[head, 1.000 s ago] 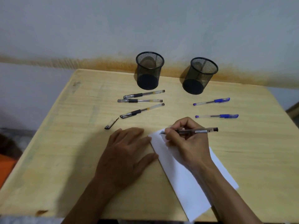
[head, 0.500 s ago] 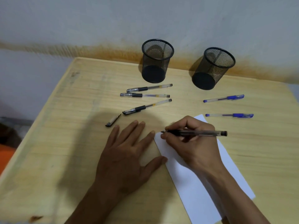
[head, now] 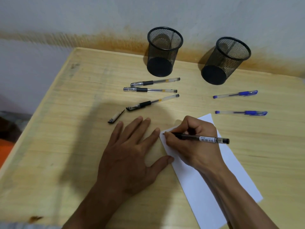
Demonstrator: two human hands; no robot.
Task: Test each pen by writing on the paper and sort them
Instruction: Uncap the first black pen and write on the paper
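My right hand point(head: 193, 142) grips a black pen point(head: 203, 139) with its tip down on the upper left corner of a white sheet of paper point(head: 204, 192). My left hand point(head: 130, 156) lies flat on the table, fingers spread, its thumb and forefinger touching the paper's left edge. Three black pens point(head: 151, 90) lie in a group beyond my left hand. A loose pen cap point(head: 115, 116) sits just left of them. Two blue pens point(head: 236, 94) point(head: 241, 112) lie to the right, beyond the paper.
Two black mesh pen cups stand at the back of the wooden table point(head: 66, 129), one in the middle point(head: 163, 52) and one to the right point(head: 226, 60), both against the stained wall. The table's left edge drops off to the floor.
The view has shifted, so the table sits differently in frame. My right hand with the pen has stayed at the paper's top corner, and my left hand has kept flat beside it.
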